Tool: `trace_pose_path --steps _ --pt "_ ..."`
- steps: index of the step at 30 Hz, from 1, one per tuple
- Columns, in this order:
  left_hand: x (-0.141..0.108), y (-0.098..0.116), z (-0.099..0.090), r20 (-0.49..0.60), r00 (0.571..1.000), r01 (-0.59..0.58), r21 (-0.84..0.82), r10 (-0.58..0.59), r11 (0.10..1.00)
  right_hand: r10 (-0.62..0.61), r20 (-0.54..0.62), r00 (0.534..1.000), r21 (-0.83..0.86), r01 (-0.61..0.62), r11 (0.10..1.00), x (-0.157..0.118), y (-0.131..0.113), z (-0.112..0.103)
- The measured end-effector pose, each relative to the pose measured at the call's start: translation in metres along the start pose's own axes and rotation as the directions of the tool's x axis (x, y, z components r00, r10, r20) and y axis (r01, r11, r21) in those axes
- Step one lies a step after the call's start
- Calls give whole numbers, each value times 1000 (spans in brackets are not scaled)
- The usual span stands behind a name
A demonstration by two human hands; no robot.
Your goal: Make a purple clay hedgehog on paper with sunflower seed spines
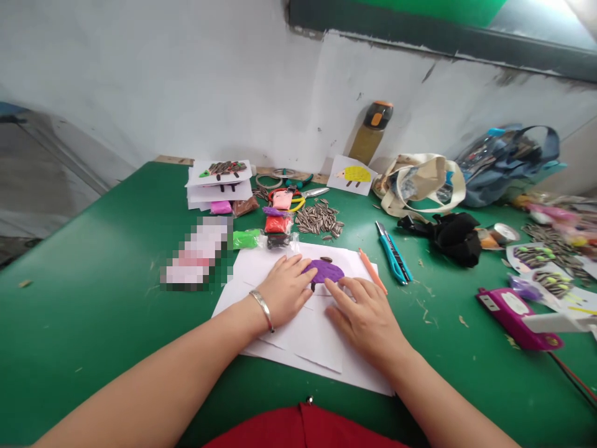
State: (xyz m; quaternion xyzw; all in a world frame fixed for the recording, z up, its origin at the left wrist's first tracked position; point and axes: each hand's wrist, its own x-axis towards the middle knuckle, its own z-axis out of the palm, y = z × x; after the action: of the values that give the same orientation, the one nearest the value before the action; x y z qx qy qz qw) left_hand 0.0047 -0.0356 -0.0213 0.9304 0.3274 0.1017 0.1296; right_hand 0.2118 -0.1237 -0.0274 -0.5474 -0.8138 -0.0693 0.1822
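Observation:
White paper sheets [303,336] lie stacked on the green table. On the top one is a flat purple clay shape [329,272] with a dark leg under it, and a single sunflower seed [326,259] lies just above. My left hand [286,287] rests spread on the paper, fingertips at the shape's left edge. My right hand [361,308] has its fingers apart, the index fingertip touching the shape's lower right edge. Neither hand holds anything. An orange pencil-like stick [373,270] lies beyond my right hand, at the paper's right edge.
Behind the paper are a seed pile [319,219], clay packets [277,224], scissors [312,193] and finished cards [219,177]. A blurred-out phone-like object [198,252] lies left. To the right are a blue cutter [393,254], black cloth [454,239], bags [420,186] and a magenta device [517,317].

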Motion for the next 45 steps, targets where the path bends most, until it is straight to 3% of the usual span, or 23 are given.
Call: trace_pose_path --steps 14,25,31,45 --pt "1 3 -4 65 997 44 7 -44 999 19 -2 1000 1 -19 1000 0 -1 2" --pt "1 1 -2 -3 1000 13 -5 -13 1000 48 -5 999 10 -48 999 1 -2 1" --pt "2 0 -2 3 1000 -2 0 2 1000 89 -69 994 62 -85 994 -1 4 2" --pt "2 -1 -1 -13 1000 -6 -5 6 1000 75 -71 995 59 -71 996 -1 5 3"
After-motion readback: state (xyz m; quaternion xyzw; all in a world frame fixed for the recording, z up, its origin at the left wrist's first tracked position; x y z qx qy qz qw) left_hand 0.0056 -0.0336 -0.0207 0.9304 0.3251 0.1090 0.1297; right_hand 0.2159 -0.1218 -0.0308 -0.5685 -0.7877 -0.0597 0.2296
